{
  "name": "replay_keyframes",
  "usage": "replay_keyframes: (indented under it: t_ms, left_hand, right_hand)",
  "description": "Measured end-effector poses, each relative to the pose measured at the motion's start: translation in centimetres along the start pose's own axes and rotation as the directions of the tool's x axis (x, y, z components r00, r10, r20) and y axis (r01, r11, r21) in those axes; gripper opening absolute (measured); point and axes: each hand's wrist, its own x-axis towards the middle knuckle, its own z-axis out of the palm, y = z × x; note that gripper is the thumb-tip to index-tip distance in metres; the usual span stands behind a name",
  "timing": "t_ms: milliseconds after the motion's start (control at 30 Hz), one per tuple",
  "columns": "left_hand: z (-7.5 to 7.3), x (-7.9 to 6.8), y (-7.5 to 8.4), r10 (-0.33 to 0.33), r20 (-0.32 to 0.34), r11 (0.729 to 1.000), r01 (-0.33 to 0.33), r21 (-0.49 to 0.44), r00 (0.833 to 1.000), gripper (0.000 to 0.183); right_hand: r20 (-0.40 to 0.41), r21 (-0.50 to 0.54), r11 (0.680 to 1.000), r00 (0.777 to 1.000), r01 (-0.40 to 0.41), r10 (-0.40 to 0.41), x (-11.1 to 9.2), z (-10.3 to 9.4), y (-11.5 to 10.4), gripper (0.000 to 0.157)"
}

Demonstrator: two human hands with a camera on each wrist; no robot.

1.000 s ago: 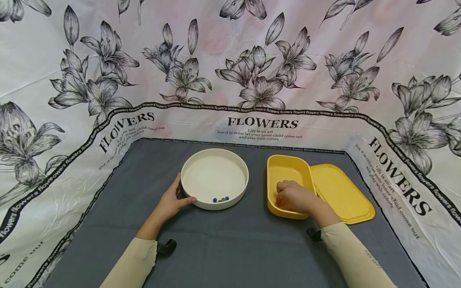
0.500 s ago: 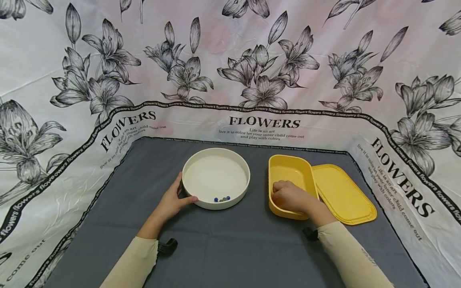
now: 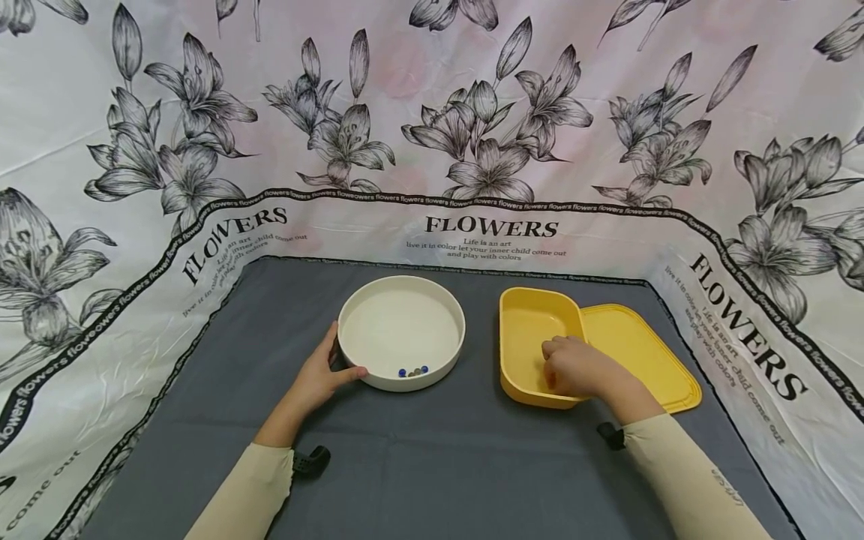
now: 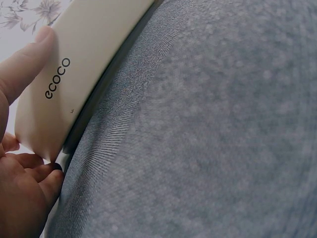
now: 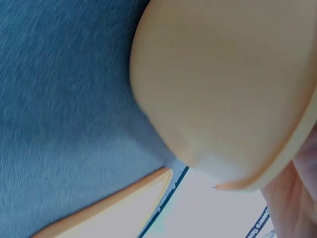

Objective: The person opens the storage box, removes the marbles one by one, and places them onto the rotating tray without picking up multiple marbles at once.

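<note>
A round off-white tray [image 3: 398,322] lies on the grey cloth, with several small blue and greyish marbles [image 3: 413,371] near its front edge. My left hand [image 3: 317,379] grips the tray's left side, thumb near the front wall. In the left wrist view the tray's wall [image 4: 94,49] reads "ecoco", and the fingers [image 4: 32,173] curl at its end. My right hand [image 3: 580,367] reaches over the right side of a yellow box [image 3: 533,322], fingers bent down inside. The fingertips are hidden, and so is anything between them; the right wrist view shows mainly the box's outer wall [image 5: 223,89].
A yellow lid [image 3: 644,352] lies flat just right of the box, partly behind my right forearm. Grey cloth [image 3: 418,472] covers the surface between and in front of the containers. A flower-printed sheet [image 3: 378,217] rises at the back and sides.
Over the last half second, my right hand has shifted right inside the yellow box, towards its right wall. My left hand, the tray and the marbles stay in place.
</note>
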Motion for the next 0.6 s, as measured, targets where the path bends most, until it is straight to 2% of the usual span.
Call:
replay_keyframes:
  t_ms: [200, 600]
  left_hand:
    - [0.1, 0.1, 0.1, -0.005, -0.003, 1.0, 0.005, 0.013, 1.0, 0.123]
    - [0.1, 0.2, -0.4, 0.004, -0.002, 1.0, -0.004, -0.012, 1.0, 0.123]
  right_hand:
    - [0.037, -0.056, 0.998, 0.999, 0.0, 0.002, -0.8, -0.4, 0.7, 0.026]
    - [0.152, -0.113, 0.993, 0.987, -0.028, 0.045, -0.6, -1.1, 1.0, 0.03]
